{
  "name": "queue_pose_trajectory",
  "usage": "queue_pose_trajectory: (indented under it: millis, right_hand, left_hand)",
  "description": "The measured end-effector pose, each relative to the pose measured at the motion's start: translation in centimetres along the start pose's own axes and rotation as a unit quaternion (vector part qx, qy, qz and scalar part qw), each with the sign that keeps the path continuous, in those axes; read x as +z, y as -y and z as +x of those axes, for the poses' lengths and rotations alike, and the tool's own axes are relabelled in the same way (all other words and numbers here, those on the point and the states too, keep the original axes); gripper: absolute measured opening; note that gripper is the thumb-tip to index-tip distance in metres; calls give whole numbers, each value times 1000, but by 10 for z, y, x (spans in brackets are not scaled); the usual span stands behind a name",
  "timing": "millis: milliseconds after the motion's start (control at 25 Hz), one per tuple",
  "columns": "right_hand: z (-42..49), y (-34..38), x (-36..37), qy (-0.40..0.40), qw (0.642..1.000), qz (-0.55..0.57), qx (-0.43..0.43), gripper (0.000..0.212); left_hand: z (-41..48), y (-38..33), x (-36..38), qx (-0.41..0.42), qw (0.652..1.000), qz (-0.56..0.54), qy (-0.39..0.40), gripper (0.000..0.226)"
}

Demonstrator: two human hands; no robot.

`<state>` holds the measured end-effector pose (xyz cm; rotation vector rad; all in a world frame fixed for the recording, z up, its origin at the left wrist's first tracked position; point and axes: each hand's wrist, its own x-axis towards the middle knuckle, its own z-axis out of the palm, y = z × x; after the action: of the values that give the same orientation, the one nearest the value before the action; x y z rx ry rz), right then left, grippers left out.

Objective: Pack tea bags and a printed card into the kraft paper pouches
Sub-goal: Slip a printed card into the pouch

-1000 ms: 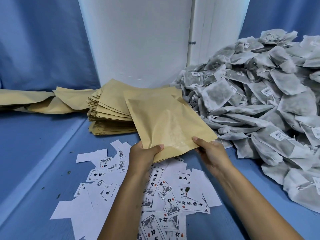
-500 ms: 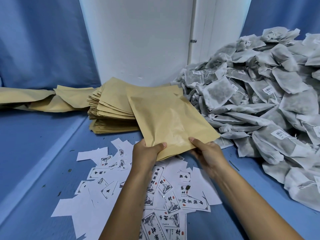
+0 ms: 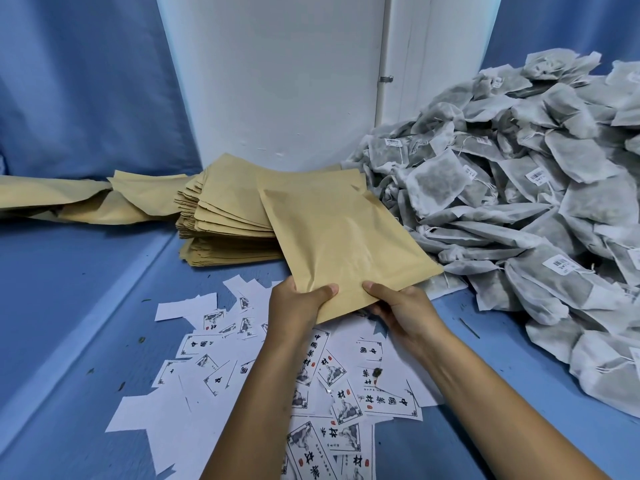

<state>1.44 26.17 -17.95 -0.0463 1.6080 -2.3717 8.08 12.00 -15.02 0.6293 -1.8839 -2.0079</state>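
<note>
Both my hands hold one flat kraft paper pouch (image 3: 341, 237) by its near edge, tilted up over the table. My left hand (image 3: 294, 303) pinches the near left corner with the thumb on top. My right hand (image 3: 403, 306) grips the near edge just to the right, thumb on top. Behind the pouch lies a stack of kraft pouches (image 3: 225, 220). A big heap of grey tea bags (image 3: 519, 188) with white labels fills the right side. Printed cards (image 3: 388, 400) with black characters lie scattered under my forearms, some face down.
The table top (image 3: 69, 306) is blue, with a raised ledge on the left. More kraft paper (image 3: 62, 199) lies along the back left. A white pillar (image 3: 277, 81) stands behind the stack, and blue curtains hang on both sides.
My right hand has slid left along the pouch's near edge, closer to my left hand. The pouch has come slightly nearer to me.
</note>
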Motion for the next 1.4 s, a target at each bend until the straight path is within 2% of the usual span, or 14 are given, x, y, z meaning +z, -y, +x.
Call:
queue_pose_trajectory:
  millis: [120, 200, 320, 440, 600, 800, 960, 1120, 1240, 1400]
  right_hand:
    - [2, 4, -3, -23, 1000, -3, -11, 18]
    - [0, 2, -3, -10, 1000, 5, -10, 17]
    - [-5, -1, 1, 36, 998, -50, 6, 21]
    - [-6, -3, 2, 28, 998, -63, -6, 26]
    - [-5, -3, 1, 14, 998, -56, -7, 23]
    - [-11, -6, 6, 71, 995, -58, 27, 15]
    - [-9, -8, 4, 42, 993, -112, 13, 19]
    - [-5, -1, 3, 43, 998, -34, 16, 9]
    - [6, 8, -10, -7, 1000, 20, -1, 14]
    - [11, 8, -13, -52, 997, 55, 7, 9]
  left_hand:
    - [4, 0, -8, -54, 996, 46, 51, 17]
    - [5, 1, -10, -79, 993, 54, 65, 21]
    - [3, 3, -5, -56, 994, 79, 58, 19]
    - [1, 2, -2, -56, 994, 72, 59, 13]
    - [2, -1, -9, -99, 986, 65, 120, 14]
    - [-3, -1, -6, -71, 985, 91, 129, 10]
    - [0, -3, -9, -107, 975, 80, 179, 9]
    - [5, -3, -10, -106, 976, 109, 157, 9]
    - [6, -2, -11, -114, 974, 118, 159, 16]
    - [6, 2, -10, -72, 962, 213, 157, 22]
